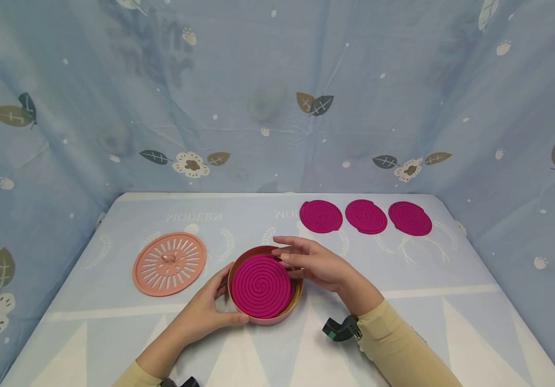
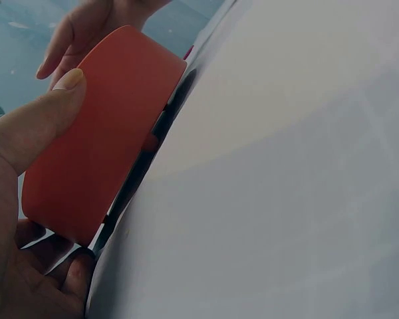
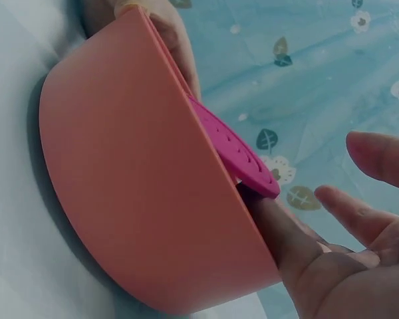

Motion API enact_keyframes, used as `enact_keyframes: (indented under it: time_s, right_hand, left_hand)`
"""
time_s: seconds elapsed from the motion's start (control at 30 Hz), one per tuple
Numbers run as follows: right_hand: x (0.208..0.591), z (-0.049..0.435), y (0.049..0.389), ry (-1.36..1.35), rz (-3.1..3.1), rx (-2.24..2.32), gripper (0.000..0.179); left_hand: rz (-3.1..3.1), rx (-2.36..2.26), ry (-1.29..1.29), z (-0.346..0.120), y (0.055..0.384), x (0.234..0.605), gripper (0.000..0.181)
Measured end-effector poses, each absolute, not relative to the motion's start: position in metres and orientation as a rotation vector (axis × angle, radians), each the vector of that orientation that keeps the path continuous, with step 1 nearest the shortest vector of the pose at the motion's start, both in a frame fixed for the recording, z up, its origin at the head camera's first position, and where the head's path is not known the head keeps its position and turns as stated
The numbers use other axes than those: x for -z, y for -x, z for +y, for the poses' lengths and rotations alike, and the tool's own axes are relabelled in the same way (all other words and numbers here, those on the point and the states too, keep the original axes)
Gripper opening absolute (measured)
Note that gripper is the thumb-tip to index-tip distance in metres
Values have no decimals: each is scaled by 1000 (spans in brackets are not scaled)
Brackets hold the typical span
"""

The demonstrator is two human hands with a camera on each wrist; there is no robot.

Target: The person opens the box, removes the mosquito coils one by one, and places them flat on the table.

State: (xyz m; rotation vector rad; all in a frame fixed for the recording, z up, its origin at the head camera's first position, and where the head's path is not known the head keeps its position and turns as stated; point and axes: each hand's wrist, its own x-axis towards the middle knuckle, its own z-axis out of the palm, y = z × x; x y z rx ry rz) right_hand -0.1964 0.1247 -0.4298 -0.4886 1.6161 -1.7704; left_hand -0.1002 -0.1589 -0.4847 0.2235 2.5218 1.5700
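A round coral-coloured box (image 1: pixel 267 322) stands on the table, its top open. My left hand (image 1: pixel 206 305) grips it from the left, thumb at the near rim and fingers round the far side. Inside, a magenta spiral mosquito coil (image 1: pixel 260 286) lies tilted, one edge rising above the rim in the right wrist view. Something yellowish (image 1: pixel 293 299) shows beneath its right side. My right hand (image 1: pixel 319 264) is over the box's right rim. In the right wrist view its fingertips reach under the coil's raised edge, while the thumb (image 3: pixel 379 156) stays apart from it.
A coral round lid (image 1: pixel 169 264) with radial slots and a small knob lies left of the box. At the back right are three more magenta coils (image 1: pixel 321 216) in a row. A patterned blue curtain (image 1: pixel 277 107) hangs behind the table and along both sides.
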Motion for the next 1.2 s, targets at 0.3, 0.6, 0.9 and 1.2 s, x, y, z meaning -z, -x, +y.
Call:
enact_keyframes:
  time_s: [0.3,0.6,0.9,1.2]
  right_hand:
    - [431,127,196,525,1589,1718,59]
    - [432,127,197,561,1707,1626,58]
    - [434,125,195,551,1794,1574,57]
    - [436,123,194,556,1842,1541,57]
  left_hand:
    - [2517,-1571,-206,-158,99,483,117]
    - [2514,-1565,-196,-158,99,483,117]
    - [2515,-1563,-194,-158,99,483,117]
    - [2508,-1568,-196,-158,98,481,117]
